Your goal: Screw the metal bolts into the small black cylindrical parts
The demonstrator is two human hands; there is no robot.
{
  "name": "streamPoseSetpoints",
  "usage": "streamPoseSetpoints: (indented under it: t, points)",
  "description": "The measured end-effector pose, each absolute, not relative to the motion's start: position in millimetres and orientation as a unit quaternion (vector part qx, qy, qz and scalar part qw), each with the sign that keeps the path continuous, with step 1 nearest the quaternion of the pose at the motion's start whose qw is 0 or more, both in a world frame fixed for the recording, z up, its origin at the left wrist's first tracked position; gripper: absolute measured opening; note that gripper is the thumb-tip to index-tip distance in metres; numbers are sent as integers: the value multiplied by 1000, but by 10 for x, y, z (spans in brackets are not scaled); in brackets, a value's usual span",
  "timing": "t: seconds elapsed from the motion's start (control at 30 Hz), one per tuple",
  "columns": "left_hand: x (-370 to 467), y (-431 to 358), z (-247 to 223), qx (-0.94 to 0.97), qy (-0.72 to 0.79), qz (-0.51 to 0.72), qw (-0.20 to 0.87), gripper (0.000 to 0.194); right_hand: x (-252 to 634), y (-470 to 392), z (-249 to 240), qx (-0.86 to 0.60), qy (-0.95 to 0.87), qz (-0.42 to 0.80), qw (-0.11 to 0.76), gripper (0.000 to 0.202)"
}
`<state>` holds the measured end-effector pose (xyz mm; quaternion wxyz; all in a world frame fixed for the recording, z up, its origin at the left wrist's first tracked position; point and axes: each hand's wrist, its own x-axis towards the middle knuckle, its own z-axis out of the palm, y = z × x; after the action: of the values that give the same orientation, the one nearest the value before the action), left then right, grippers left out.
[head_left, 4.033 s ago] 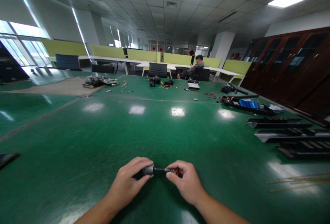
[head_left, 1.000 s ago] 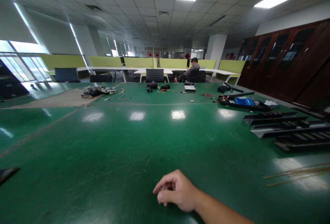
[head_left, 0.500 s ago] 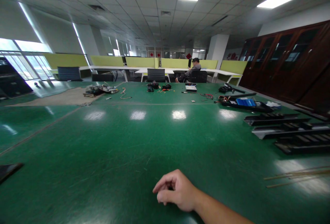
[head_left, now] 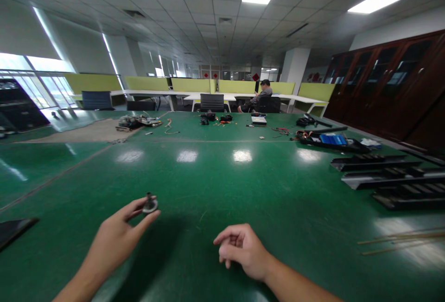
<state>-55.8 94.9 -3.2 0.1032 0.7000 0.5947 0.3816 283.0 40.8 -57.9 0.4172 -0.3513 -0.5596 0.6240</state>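
Observation:
My left hand (head_left: 116, 237) is raised over the green table (head_left: 215, 186) at the lower left. Between thumb and fingertips it pinches a small dark round part with a short stub on top (head_left: 149, 205). My right hand (head_left: 241, 251) rests low near the table's front centre, fingers loosely curled. I cannot make out anything held in it.
Black slotted rails (head_left: 392, 177) lie at the right, thin wooden sticks (head_left: 399, 239) nearer the front. A black tray with a blue item (head_left: 330, 141) and scattered tools (head_left: 215, 119) sit far back. A dark flat object (head_left: 14, 230) lies at the left edge. A person (head_left: 262, 93) sits at a far desk.
My left hand has come back into view at the lower left, holding the small dark part. The right hand has shifted slightly; the rod it held four seconds ago is gone from view.

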Motion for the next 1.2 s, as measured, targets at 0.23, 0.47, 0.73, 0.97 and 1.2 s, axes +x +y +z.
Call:
streamPoseSetpoints:
  t: [0.23,0.47,0.73,0.97,1.2]
  points:
    - [680,949,-255,816,410,354,199,37,2868,473,-531,-438,-534,531,492,38]
    - [627,891,-562,847,362,310,235,45,2820,456,-555,-457,-540,485,515,51]
    - [625,868,-500,836,354,349,231,32,2815,467,-486,-459,-606,468,450,52]
    - [604,910,-579,842,331,352,240,40,2815,471,-524,-485,-606,458,434,42]
    - [629,901,-589,846,308,350,258,41,2802,462,-504,-483,-593,479,431,35]
